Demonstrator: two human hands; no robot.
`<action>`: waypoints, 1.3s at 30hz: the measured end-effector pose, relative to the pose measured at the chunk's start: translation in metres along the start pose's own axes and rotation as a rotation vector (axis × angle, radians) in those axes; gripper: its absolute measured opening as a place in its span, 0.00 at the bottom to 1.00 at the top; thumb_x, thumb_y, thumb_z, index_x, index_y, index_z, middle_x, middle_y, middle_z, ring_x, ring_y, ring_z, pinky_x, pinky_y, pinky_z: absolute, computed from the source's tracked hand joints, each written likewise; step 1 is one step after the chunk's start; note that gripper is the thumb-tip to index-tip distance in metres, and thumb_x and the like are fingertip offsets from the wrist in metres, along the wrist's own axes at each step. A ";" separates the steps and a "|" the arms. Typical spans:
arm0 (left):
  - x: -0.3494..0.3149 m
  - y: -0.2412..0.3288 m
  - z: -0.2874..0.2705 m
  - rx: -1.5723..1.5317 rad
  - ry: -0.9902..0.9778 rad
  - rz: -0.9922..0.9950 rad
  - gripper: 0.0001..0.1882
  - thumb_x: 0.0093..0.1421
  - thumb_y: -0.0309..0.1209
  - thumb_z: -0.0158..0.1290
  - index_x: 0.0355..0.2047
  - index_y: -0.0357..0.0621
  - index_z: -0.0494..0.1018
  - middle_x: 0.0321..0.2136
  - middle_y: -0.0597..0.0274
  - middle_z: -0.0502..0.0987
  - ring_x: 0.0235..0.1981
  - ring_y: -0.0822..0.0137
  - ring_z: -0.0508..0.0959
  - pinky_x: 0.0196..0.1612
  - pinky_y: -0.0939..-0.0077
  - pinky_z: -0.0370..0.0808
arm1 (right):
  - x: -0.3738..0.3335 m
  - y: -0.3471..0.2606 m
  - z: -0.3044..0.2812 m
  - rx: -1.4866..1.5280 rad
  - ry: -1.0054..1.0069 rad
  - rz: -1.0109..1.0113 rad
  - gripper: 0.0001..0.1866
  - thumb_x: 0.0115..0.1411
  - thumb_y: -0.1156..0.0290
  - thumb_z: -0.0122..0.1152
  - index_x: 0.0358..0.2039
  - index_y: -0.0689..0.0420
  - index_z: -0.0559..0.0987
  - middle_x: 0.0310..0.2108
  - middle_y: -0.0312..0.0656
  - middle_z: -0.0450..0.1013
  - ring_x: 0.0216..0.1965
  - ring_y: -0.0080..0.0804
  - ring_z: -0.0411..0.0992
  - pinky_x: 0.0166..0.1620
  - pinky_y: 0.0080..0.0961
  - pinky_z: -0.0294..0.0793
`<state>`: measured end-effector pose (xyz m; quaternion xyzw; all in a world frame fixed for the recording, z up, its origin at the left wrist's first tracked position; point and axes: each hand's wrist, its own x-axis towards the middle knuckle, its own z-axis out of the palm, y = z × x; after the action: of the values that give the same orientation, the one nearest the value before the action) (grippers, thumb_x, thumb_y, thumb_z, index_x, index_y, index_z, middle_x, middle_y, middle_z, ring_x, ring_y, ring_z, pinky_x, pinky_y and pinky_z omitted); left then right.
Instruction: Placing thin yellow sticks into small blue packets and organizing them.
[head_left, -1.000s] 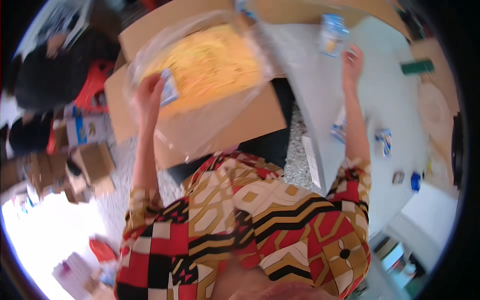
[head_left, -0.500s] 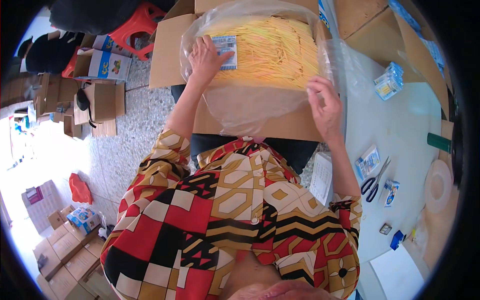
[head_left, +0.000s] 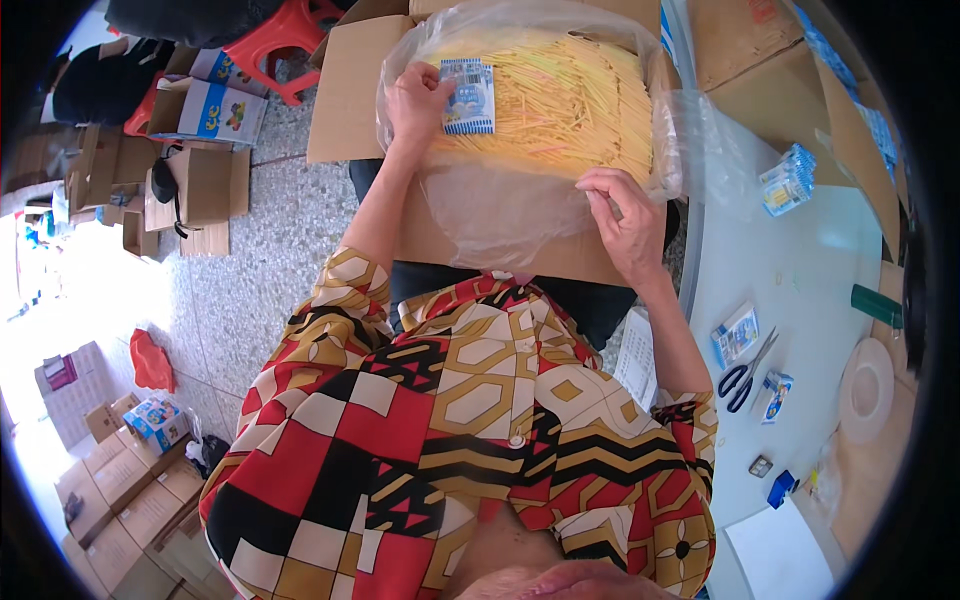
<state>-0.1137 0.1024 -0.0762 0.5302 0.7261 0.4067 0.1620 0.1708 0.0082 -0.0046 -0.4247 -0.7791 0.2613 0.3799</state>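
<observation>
A cardboard box (head_left: 515, 255) in front of me is lined with clear plastic film (head_left: 490, 205) and full of thin yellow and orange sticks (head_left: 570, 100). At the left of the sticks, my left hand (head_left: 415, 105) has its fingers curled at the side of a small blue and white packet (head_left: 470, 97), with the thumb on its edge. Over the liner's near right edge, my right hand (head_left: 625, 220) is closed, thumb and forefinger tips drawn together. Whatever lies between those tips is too small to make out.
On the pale table at right are bundled packets (head_left: 788, 180), two loose packets, scissors (head_left: 748, 370), a tape roll (head_left: 866, 390) and a green piece (head_left: 876, 305). An open carton (head_left: 755, 75) stands behind. Cartons (head_left: 130, 480) and a red stool (head_left: 280, 45) occupy the left floor.
My left hand has gone from lying spread over the packet to curling at its left edge, so more of the packet shows. My right hand has shifted left, its fingertips closer together.
</observation>
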 end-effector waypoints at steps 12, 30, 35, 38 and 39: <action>-0.038 0.080 -0.026 -0.259 -0.269 0.275 0.12 0.48 0.31 0.62 0.20 0.34 0.73 0.14 0.63 0.71 0.17 0.77 0.68 0.22 0.81 0.65 | 0.051 0.004 -0.011 0.034 0.146 0.042 0.11 0.54 0.75 0.58 0.39 0.60 0.74 0.34 0.39 0.74 0.33 0.28 0.72 0.39 0.20 0.71; -0.070 0.110 -0.026 -0.826 -0.848 -0.131 0.13 0.55 0.34 0.57 0.37 0.39 0.76 0.30 0.66 0.79 0.32 0.79 0.75 0.37 0.82 0.72 | 0.068 -0.008 -0.016 0.177 -0.190 0.129 0.11 0.58 0.67 0.56 0.33 0.62 0.76 0.24 0.37 0.72 0.27 0.18 0.66 0.34 0.19 0.67; -0.076 0.106 -0.020 -0.928 -0.803 -0.113 0.14 0.55 0.29 0.57 0.41 0.38 0.74 0.33 0.66 0.78 0.32 0.78 0.76 0.37 0.82 0.74 | 0.067 -0.007 -0.014 0.293 -0.109 0.117 0.11 0.57 0.67 0.58 0.34 0.63 0.76 0.24 0.37 0.72 0.27 0.17 0.67 0.32 0.17 0.68; -0.077 0.107 -0.017 -0.942 -0.725 -0.076 0.13 0.54 0.27 0.57 0.41 0.38 0.74 0.33 0.65 0.78 0.31 0.78 0.76 0.36 0.82 0.75 | 0.068 -0.008 -0.019 0.132 -0.069 0.089 0.11 0.56 0.67 0.59 0.32 0.64 0.75 0.21 0.38 0.70 0.24 0.17 0.63 0.28 0.18 0.65; -0.078 0.109 -0.018 -0.940 -0.680 -0.074 0.13 0.54 0.26 0.57 0.40 0.38 0.75 0.32 0.65 0.78 0.31 0.77 0.76 0.36 0.82 0.75 | 0.069 -0.008 -0.022 0.027 -0.140 0.135 0.11 0.56 0.67 0.59 0.30 0.63 0.75 0.20 0.39 0.69 0.22 0.18 0.62 0.27 0.19 0.64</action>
<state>-0.0259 0.0359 0.0031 0.4765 0.3925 0.4863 0.6183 0.1607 0.0658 0.0392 -0.4516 -0.7699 0.3258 0.3117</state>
